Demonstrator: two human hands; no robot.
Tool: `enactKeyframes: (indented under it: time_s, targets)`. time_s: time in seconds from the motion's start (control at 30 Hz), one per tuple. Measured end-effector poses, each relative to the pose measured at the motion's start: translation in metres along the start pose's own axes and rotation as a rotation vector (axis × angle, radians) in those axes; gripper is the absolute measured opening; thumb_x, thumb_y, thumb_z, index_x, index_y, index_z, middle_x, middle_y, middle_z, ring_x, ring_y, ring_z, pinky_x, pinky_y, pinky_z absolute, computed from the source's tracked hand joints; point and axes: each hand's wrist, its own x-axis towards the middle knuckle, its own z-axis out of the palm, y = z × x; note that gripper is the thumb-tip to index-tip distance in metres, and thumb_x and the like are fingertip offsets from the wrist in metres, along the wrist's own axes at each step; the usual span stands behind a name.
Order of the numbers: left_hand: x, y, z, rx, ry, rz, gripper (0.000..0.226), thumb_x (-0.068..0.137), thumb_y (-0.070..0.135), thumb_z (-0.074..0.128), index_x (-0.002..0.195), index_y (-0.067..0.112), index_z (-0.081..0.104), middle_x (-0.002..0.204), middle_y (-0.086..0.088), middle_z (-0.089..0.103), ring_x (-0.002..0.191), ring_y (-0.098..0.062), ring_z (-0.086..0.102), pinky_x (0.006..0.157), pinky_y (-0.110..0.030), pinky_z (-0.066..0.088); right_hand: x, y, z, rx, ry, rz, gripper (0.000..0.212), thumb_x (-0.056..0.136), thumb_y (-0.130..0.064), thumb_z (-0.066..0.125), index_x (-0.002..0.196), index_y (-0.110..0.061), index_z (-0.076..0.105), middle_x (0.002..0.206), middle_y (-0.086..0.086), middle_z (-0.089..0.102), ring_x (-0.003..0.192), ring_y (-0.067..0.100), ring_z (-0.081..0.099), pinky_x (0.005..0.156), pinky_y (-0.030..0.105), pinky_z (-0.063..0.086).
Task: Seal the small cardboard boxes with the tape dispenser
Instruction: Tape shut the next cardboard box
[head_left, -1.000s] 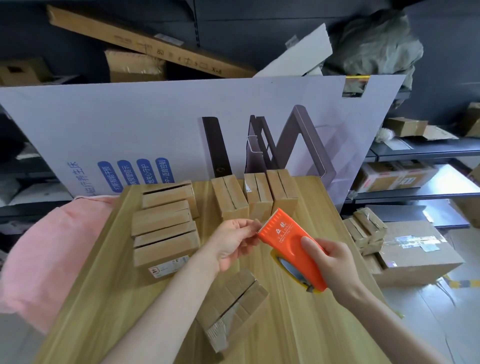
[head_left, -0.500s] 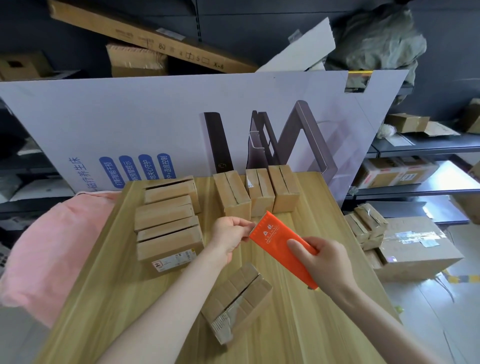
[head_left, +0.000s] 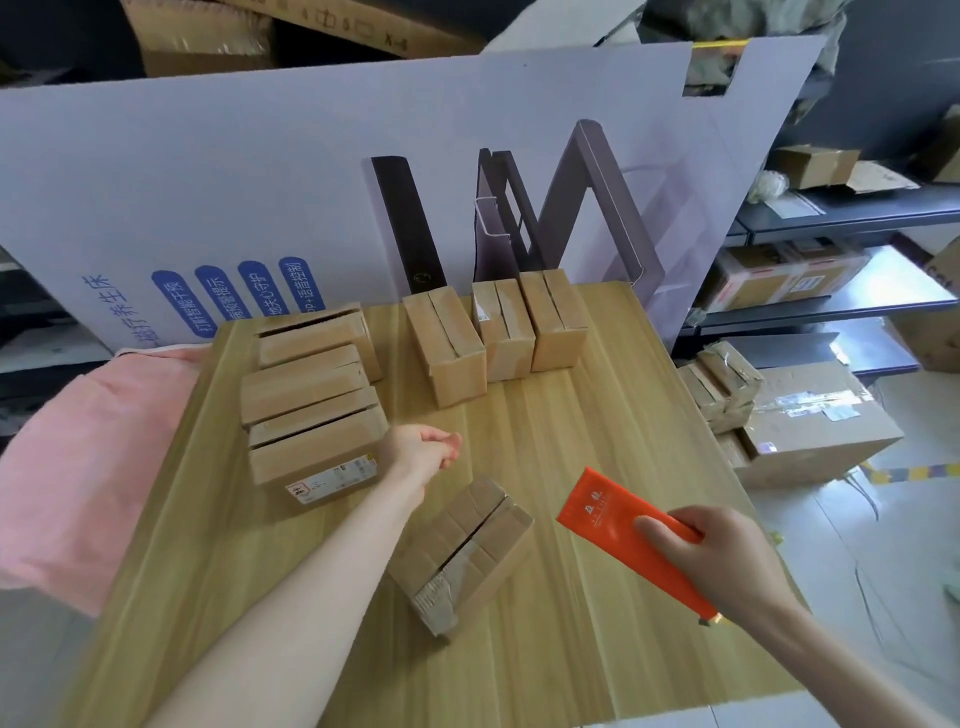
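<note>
Just left of the left grip (head_left: 423, 449) stands a stack (head_left: 311, 395) of boxes, its near corner just beside the wrist. The left grip hovers above the surface (head_left: 571, 415) with its fingertips drawn into a narrow pinch. Whether a clear tape end is caught between them cannot be told, since no tape shows against the wood.

The box (head_left: 462, 545) to be sealed lies on the near side of that grip and a little to its right, touched by neither grip. It sits askew, and its seam (head_left: 475, 532) gapes along the top. Beyond the gap between the two grips, well apart from both, a row (head_left: 498, 338) of three more boxes stands at the back edge.

Right of the box, with bare wood between, the orange dispenser (head_left: 608, 514) is held clear of the surface, its front edge aimed up and left toward the left grip. The right grip (head_left: 722, 561) is wrapped round its rear end.

The step in hand looks like drawing out a length of tape to lay over that seam. To do it well:

- Both grips should come down toward the box together, with the strip taut between them and lined up with the slanted seam — or the box squared up first.
- The flaps want pressing shut before the tape lands, because the gap is open.
- The left grip would best plant the tape end a little over the box's end face and hold the box down, since a box this small will likely slide.
- The right grip can then drag the dispenser along the seam and tear the tape off past the other end.
</note>
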Motion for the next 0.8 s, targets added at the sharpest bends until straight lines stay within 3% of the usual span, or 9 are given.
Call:
enactKeyframes:
  time_s: [0.13,0.33,0.53,0.6,0.67,0.8]
  targets:
    - [0.006,-0.013,0.018,0.207,-0.028,0.065,0.016,0.079,0.035,0.077,0.066,0.028,0.071,0.069,0.012,0.071,0.074,-0.01,0.066,0.075,-0.029,0.055,0.007,0.016,0.025,-0.156,-0.015,0.058,0.037,0.083,-0.056,0.06,0.063,-0.025,0.066,0.055,-0.007,0.063,0.05,0.008,0.061,0.047,0.028,0.049]
    - [0.019,-0.023,0.033,0.38,-0.012,0.053,0.016,0.082,0.044,0.071,0.072,0.031,0.072,0.072,0.017,0.068,0.067,-0.002,0.059,0.053,-0.021,0.039,0.024,0.02,0.053,-0.277,-0.067,0.103,0.043,0.084,-0.061,0.052,0.068,-0.022,0.064,0.059,-0.007,0.062,0.051,0.009,0.061,0.042,0.02,0.038]
    - [0.038,-0.047,0.042,0.366,-0.022,-0.008,0.013,0.08,0.042,0.074,0.072,0.032,0.072,0.077,0.013,0.071,0.076,-0.011,0.063,0.068,-0.027,0.053,0.036,0.023,0.073,-0.333,-0.06,0.125,0.045,0.084,-0.061,0.05,0.07,-0.021,0.062,0.061,-0.006,0.06,0.056,0.011,0.059,0.047,0.021,0.038]
    - [0.042,-0.055,0.046,0.348,-0.032,-0.024,0.016,0.079,0.041,0.075,0.067,0.031,0.071,0.076,0.013,0.071,0.078,-0.013,0.065,0.074,-0.03,0.055,0.038,0.024,0.077,-0.346,-0.074,0.139,0.046,0.084,-0.062,0.05,0.072,-0.02,0.064,0.063,-0.005,0.061,0.056,0.013,0.061,0.049,0.023,0.045]
    - [0.047,-0.062,0.053,0.323,-0.042,-0.038,0.016,0.079,0.042,0.074,0.067,0.031,0.071,0.076,0.014,0.07,0.078,-0.013,0.065,0.075,-0.03,0.055,0.041,0.024,0.08,-0.355,-0.089,0.157,0.046,0.084,-0.062,0.049,0.073,-0.02,0.065,0.065,-0.004,0.062,0.055,0.015,0.062,0.055,0.027,0.054]
    - [0.05,-0.073,0.065,0.28,-0.045,-0.024,0.014,0.086,0.04,0.068,0.082,0.027,0.073,0.084,0.011,0.069,0.081,-0.014,0.06,0.072,-0.025,0.045,0.047,0.02,0.093,-0.39,-0.098,0.163,0.049,0.083,-0.063,0.048,0.076,-0.018,0.065,0.068,-0.004,0.062,0.061,0.017,0.063,0.058,0.027,0.054]
